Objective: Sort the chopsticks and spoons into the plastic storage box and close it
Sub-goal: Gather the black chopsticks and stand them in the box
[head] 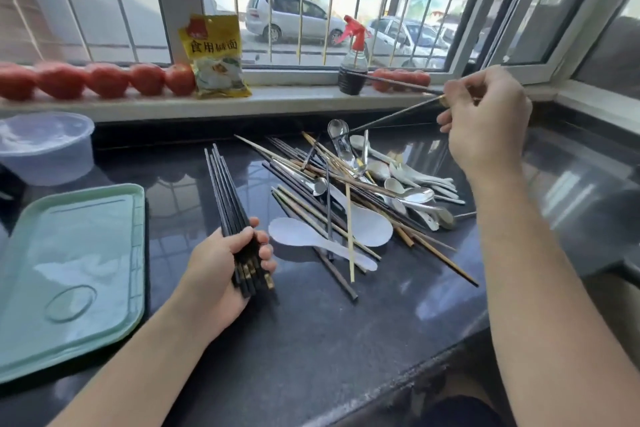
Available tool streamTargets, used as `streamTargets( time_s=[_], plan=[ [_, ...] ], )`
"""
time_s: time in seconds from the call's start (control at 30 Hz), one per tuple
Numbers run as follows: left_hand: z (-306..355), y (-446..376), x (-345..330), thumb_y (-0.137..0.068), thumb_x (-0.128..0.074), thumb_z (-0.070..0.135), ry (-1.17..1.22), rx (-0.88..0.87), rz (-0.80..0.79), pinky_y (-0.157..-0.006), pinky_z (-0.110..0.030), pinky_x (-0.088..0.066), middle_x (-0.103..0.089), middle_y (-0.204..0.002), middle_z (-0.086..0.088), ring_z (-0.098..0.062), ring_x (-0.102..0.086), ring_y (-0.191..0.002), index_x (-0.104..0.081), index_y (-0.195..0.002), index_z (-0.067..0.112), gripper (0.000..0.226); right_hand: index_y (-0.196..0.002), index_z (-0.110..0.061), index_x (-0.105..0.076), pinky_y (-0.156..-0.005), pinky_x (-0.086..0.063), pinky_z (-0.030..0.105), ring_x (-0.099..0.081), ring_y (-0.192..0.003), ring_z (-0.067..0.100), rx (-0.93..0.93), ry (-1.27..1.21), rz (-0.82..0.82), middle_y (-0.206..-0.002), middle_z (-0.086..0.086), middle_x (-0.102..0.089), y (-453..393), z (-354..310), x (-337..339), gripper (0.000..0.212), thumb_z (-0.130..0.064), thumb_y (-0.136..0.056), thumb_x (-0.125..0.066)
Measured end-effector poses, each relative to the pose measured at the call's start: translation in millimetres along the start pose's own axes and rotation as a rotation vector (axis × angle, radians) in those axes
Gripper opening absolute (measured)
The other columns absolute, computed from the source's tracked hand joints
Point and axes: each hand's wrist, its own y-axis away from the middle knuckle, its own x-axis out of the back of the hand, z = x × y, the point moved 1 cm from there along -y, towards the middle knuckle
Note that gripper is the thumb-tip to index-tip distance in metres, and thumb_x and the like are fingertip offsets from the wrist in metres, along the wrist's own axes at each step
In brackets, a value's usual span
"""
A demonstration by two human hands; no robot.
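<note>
Fingers of left hand (221, 263) grip bundle of black chopsticks (225, 191); right hand (485, 121) pinches 2 chopsticks (391, 104)

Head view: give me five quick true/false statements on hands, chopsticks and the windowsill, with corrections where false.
1. The left hand grips a bundle of black chopsticks. True.
2. The right hand is empty. False: it holds two dark chopsticks lifted above the pile.
3. The white rice paddle lies in the green tray. False: it lies on the dark countertop at the edge of the mixed pile of chopsticks and spoons; nothing lies in the tray.
4. A row of tomatoes sits on the windowsill. True.
5. The spray bottle has a blue trigger head. False: the trigger head is red.
</note>
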Motion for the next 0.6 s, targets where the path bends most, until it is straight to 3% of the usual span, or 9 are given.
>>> streamTargets(
  time_s=[0.07, 0.13, 0.2, 0.27, 0.33, 0.43, 0.5, 0.6],
  plan=[
    [6.2, 0.0, 0.5, -0.109, -0.04, 0.01, 0.042, -0.031, 0.041, -0.044, -0.025, -0.044, -0.052, -0.074, -0.007, -0.016, -0.049, -0.052, -0.052, -0.103, 0.007, 0.013, -0.095, -0.015, -0.059, -0.065, -0.061, 0.04, -0.069, -0.056, 0.004, -0.011, -0.114, 0.015, -0.073, -0.002, -0.069, 19.7, -13.7, -23.4, 0.014, -0.027, -0.1, -0.062],
    [9.9, -0.8, 1.5, -0.109, -0.043, 0.012, 0.061, -0.066, 0.093, -0.047, -0.026, -0.051, -0.061, -0.078, -0.009, -0.019, -0.063, -0.056, -0.052, -0.099, 0.005, 0.015, -0.094, -0.012, -0.059, -0.065, -0.06, 0.04, -0.07, -0.061, 0.005, 0.038, -0.252, -0.001, -0.074, -0.001, -0.069, 57.1, -29.4, -52.6, 0.014, -0.024, -0.099, -0.063],
    [11.6, -3.0, 3.3, -0.11, -0.042, 0.012, 0.122, -0.094, 0.133, -0.057, -0.032, -0.061, -0.073, -0.091, -0.018, -0.027, -0.077, -0.075, -0.052, -0.103, 0.002, 0.015, -0.093, -0.009, -0.06, -0.067, -0.058, 0.038, -0.069, -0.066, 0.006, 0.11, -0.358, -0.078, -0.075, -0.001, -0.068, 105.2, -44.1, -82.2, 0.011, -0.018, -0.099, -0.063],
    [14.6, -5.0, 6.1, -0.111, -0.038, 0.013, 0.212, -0.095, 0.103, -0.065, -0.037, -0.064, -0.075, -0.1, -0.023, -0.032, -0.078, -0.089, -0.051, -0.11, 0.0, 0.018, -0.091, -0.009, -0.061, -0.07, -0.055, 0.031, -0.064, -0.07, 0.004, 0.167, -0.385, -0.222, -0.077, -0.004, -0.065, 155.3, -53.6, -108.2, 0.009, -0.014, -0.098, -0.064],
    [20.4, -6.7, 12.5, -0.111, -0.036, 0.017, 0.296, -0.058, 0.066, -0.065, -0.033, -0.063, -0.076, -0.101, -0.02, -0.027, -0.077, -0.09, -0.055, -0.118, -0.005, 0.029, -0.092, -0.01, -0.06, -0.072, -0.054, 0.031, -0.062, -0.078, 0.006, 0.227, -0.338, -0.367, -0.086, -0.003, -0.066, 196.5, -57.7, -125.9, 0.006, -0.01, -0.096, -0.065],
    [28.7, -10.0, 24.2, -0.111, -0.036, 0.021, 0.359, -0.032, 0.064, -0.063, -0.03, -0.061, -0.073, -0.108, -0.018, -0.025, -0.076, -0.09, -0.064, -0.117, -0.004, 0.038, -0.104, -0.013, -0.061, -0.073, -0.056, 0.037, -0.064, -0.088, 0.017, 0.304, -0.242, -0.433, -0.101, 0.0, -0.067, 217.7, -56.6, -136.0, 0.011, -0.012, -0.097, -0.053],
    [27.9, -11.9, 25.5, -0.111, -0.037, 0.024, 0.336, -0.061, 0.082, -0.063, -0.03, -0.061, -0.074, -0.105, -0.016, -0.023, -0.076, -0.085, -0.065, -0.114, -0.002, 0.038, -0.109, -0.016, -0.063, -0.066, -0.054, 0.037, -0.063, -0.08, 0.02, 0.38, -0.116, -0.449, -0.096, 0.0, -0.064, 212.9, -56.0, -138.9, 0.024, -0.023, -0.097, -0.044],
    [20.4, -12.1, 17.9, -0.11, -0.042, 0.025, 0.264, -0.101, 0.106, -0.067, -0.029, -0.062, -0.074, -0.1, -0.01, -0.019, -0.075, -0.084, -0.064, -0.117, 0.002, 0.032, -0.104, -0.016, -0.065, -0.062, -0.049, 0.036, -0.064, -0.074, 0.023, 0.426, 0.019, -0.486, -0.09, -0.001, -0.065, 211.2, -57.9, -140.2, 0.015, -0.022, -0.1, -0.051]
  ],
)
